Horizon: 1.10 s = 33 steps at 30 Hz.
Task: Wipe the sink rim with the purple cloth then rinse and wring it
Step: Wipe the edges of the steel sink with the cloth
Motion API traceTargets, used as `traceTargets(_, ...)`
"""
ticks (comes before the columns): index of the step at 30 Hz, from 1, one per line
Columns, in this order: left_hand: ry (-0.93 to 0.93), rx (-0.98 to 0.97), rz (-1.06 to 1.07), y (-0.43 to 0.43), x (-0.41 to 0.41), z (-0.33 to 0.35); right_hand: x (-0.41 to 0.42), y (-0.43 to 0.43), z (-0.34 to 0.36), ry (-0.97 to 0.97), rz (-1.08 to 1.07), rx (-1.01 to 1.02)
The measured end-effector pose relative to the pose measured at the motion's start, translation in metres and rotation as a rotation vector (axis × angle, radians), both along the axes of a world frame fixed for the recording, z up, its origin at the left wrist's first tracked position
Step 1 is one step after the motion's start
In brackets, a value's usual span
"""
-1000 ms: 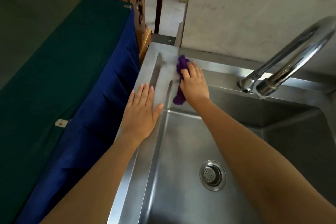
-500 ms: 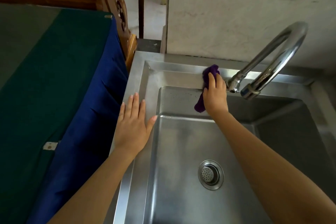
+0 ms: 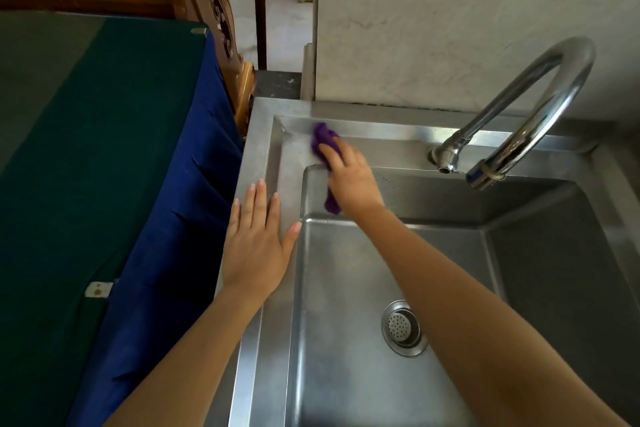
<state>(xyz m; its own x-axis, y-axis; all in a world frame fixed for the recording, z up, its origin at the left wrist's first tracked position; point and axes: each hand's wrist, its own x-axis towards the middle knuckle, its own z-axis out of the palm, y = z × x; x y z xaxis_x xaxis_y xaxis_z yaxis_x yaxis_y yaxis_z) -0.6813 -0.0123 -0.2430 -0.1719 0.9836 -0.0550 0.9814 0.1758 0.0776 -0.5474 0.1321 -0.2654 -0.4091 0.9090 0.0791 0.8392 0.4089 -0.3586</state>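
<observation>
A stainless steel sink fills the middle and right of the view; its rim [image 3: 391,135] runs along the back and left. My right hand [image 3: 351,177] presses the purple cloth [image 3: 323,140] onto the back-left corner of the rim, with a tail of cloth hanging below my palm over the basin's edge. My left hand [image 3: 258,239] lies flat, fingers spread, on the left rim, holding nothing.
A curved chrome faucet [image 3: 533,114] arches over the back rim on the right, its spout over the basin. A round drain strainer [image 3: 403,328] sits in the basin floor. A green and blue cloth-covered surface [image 3: 104,166] borders the sink on the left, carved wood behind it.
My right hand has slid the cloth leftward along the back rim, from beside the faucet base back to the back-left corner. My left hand stays flat on the left rim.
</observation>
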Motion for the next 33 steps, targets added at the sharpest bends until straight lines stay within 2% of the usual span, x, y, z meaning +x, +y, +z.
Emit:
traceTargets(4, -0.022, -0.007, -0.005, -0.001, 0.000, 0.001, 0.058, 0.007, -0.004, 0.021, -0.174, 0.032)
traceTargets(8, -0.021, 0.002, 0.000, -0.001, 0.000, 0.000, 0.047, 0.009, 0.003, 0.168, -0.263, -0.037)
traceTargets(10, -0.046, 0.002, -0.003, -0.001, -0.002, 0.000, 0.021, 0.006, 0.006, 0.227, -0.132, -0.091)
traceTargets(12, -0.095, -0.001, -0.003, -0.001, -0.005, 0.000, -0.010, -0.002, 0.008, 0.253, 0.089, -0.132)
traceTargets(14, -0.195, -0.012, -0.007, 0.001, -0.010, 0.003, -0.033, -0.014, 0.010, 0.269, 0.209, -0.184)
traceTargets(16, -0.284, -0.039, -0.024, -0.002, -0.019, 0.007, -0.038, -0.026, 0.014, 0.299, 0.247, -0.216)
traceTargets(20, -0.178, -0.016, -0.066, -0.032, -0.032, 0.004, -0.018, -0.061, 0.019, 0.289, 0.331, -0.264)
traceTargets(23, -0.172, -0.045, -0.059, -0.060, -0.027, 0.003, -0.010, -0.102, 0.018, 0.329, 0.369, -0.264)
traceTargets(29, -0.456, -0.045, 0.015, -0.087, -0.015, 0.011, 0.009, -0.191, 0.007, 0.414, 0.431, -0.289)
traceTargets(33, -0.455, -0.037, 0.029, -0.094, -0.008, 0.014, 0.019, -0.236, 0.009, 0.419, 0.430, -0.334)
